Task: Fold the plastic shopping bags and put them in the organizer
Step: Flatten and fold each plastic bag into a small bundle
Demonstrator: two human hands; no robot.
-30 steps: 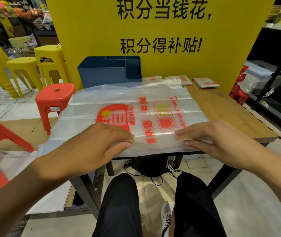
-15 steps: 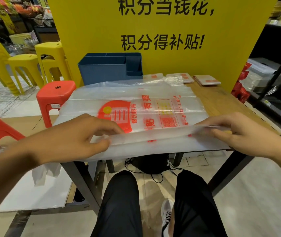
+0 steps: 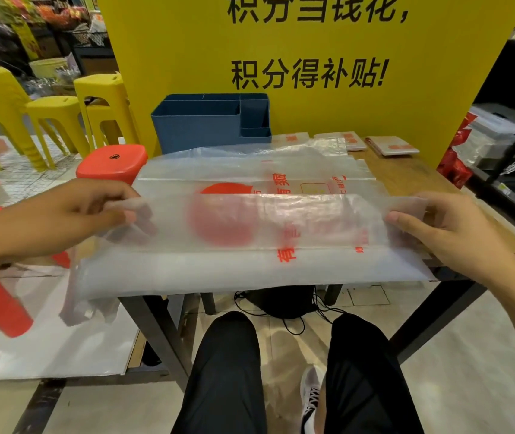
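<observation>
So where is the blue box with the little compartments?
In the head view, the blue plastic organizer stands at the back left of the wooden table, against the yellow sign board, just beyond the clear plastic shopping bag being folded.

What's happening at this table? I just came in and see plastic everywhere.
A seated person is folding a plastic shopping bag spread on the wooden table. The left hand and right hand each pinch an end of the near edge, lifted over toward the far side. The blue organizer stands at the back, with folded bags lying beside it on the table.
</observation>
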